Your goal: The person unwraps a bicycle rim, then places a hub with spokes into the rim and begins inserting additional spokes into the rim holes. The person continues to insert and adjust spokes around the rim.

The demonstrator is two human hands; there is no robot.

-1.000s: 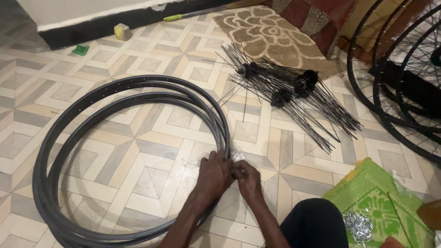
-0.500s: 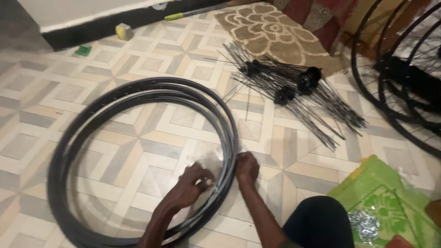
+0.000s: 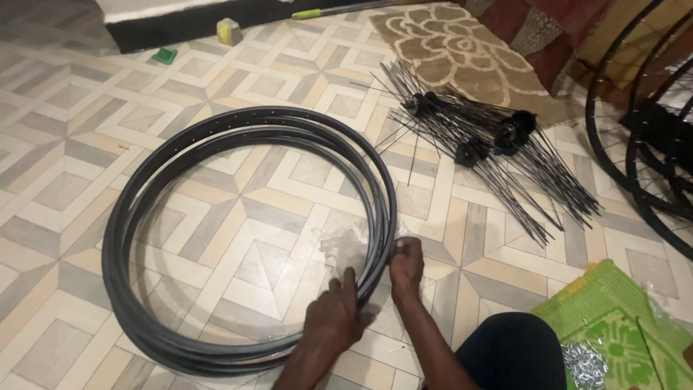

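Down on the floor, we have both hands at the near right edge of a stack of black bicycle rims (image 3: pixel 144 289) that lies flat on the tiles. Our left hand (image 3: pixel 336 314) rests inside the hoop with its fingers closed over the rims' inner edge, and a crumpled piece of clear plastic wrap (image 3: pixel 346 242) lies just beyond its fingertips, touching the rims. Our right hand (image 3: pixel 406 263) sits on the outer side of the same stretch of rim, fingers curled and pinched shut at the rim's edge; what it pinches is too small for us to tell.

Beyond the rims to the right lie bundles of black spokes fanned out from hubs (image 3: pixel 491 141), well apart from our hands. Further right, built wheels (image 3: pixel 650 144) stand at the frame's edge. A green patterned mat (image 3: pixel 613 318) lies near our right side with a heap of small silver parts (image 3: pixel 585 365) on it. Our dark-clothed knee (image 3: pixel 512 357) fills the lower middle.

The floor (image 3: pixel 65 152) is tiled in grey, beige and white geometric shapes. A beige floral rug (image 3: pixel 455 50) lies at the top, beside a red patterned cushion (image 3: pixel 534 29). Along the dark baseboard (image 3: pixel 180 25) sit a small yellow block (image 3: pixel 229 31), a small green piece (image 3: pixel 165 55) and a green-handled tool (image 3: pixel 310 13).
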